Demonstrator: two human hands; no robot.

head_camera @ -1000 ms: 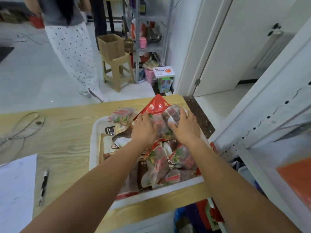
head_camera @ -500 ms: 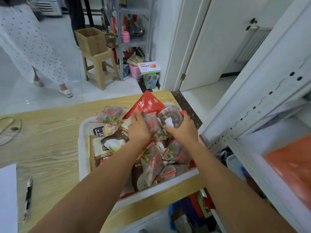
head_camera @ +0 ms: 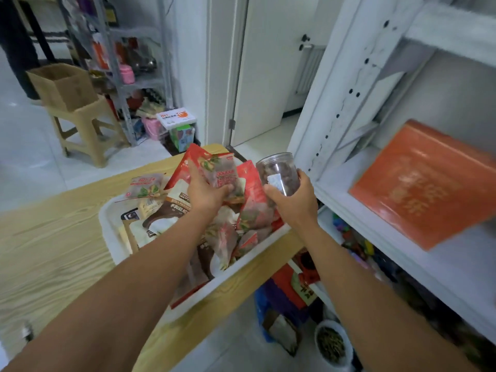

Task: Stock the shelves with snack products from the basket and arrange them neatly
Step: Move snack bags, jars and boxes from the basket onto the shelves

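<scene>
We are raising the jar [head_camera: 279, 173], gripped in our right hand [head_camera: 292, 202], from the basket [head_camera: 249, 261] at the right edge of the bench [head_camera: 53, 251] toward the shelf [head_camera: 375, 237]; our left hand [head_camera: 205, 196] is gripping a packet [head_camera: 222, 170].

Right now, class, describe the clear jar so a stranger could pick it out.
Beside the white shelf unit on the right stands a wooden table with a white basket of snack packets. The right hand grips the jar above the basket's right end. Unlike those flat packets, it is a clear cylinder holding dark pieces, with a white label.
</scene>
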